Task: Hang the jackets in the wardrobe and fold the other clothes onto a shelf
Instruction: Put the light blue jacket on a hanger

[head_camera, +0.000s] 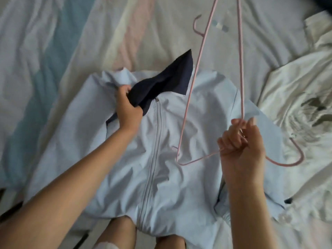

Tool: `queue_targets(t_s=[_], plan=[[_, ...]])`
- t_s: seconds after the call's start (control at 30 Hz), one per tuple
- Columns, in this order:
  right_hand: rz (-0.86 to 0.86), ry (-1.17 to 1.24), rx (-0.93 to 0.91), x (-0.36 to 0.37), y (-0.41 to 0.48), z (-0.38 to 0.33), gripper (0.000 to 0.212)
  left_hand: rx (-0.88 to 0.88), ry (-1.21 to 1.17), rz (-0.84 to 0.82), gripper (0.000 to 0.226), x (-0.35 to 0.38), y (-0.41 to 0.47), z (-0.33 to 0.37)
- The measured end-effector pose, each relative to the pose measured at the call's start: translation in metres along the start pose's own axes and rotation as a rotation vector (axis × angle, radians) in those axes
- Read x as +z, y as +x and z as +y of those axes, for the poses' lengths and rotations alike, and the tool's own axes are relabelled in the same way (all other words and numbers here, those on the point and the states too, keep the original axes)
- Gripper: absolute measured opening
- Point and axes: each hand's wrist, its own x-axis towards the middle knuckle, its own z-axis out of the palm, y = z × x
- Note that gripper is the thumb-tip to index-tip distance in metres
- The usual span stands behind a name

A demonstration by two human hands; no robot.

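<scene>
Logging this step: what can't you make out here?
Head view: pink hanger, far end cut off by the top edge.
Head view: jacket, part hidden under the right hand and forearm.
Head view: dark thing at top right, blurred and cut by the corner.

1. The jacket (179,186) is thin pale-blue woven cloth, smooth and softly creased, matt with a faint sheen.
2. Its lining (161,87), pinched in my left grip (128,112), is dark navy cloth, matt.
3. The zip (156,141) is matt grey, and its puller looks like dull metal.
4. The hanger (188,105) in my right grip (240,141) is thin wire with a smooth pink coating.
5. The bed sheet (53,51) is matt, wrinkled pastel cloth.
6. The white garment (296,87) is crumpled matt cloth.
</scene>
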Motion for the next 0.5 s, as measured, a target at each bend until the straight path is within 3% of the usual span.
queue_targets(t_s=[0.17,0.23,0.37,0.5], plan=[[-0.033,-0.037,-0.033,0.024,-0.033,-0.013,0.034,-0.197,-0.048,0.023,0.040,-0.035,-0.082,0.030],[-0.034,-0.085,-0.043,0.028,-0.060,-0.020,0.033,-0.196,-0.087,0.014,0.041,-0.056,-0.105,0.047],[0.132,-0.216,0.006,0.032,-0.125,-0.035,0.033,-0.177,-0.191,-0.021,0.043,-0.106,-0.140,0.086],[0.237,-0.177,-0.005,0.035,-0.191,-0.059,0.041,-0.208,-0.243,-0.014,0.042,-0.157,-0.180,0.125]])
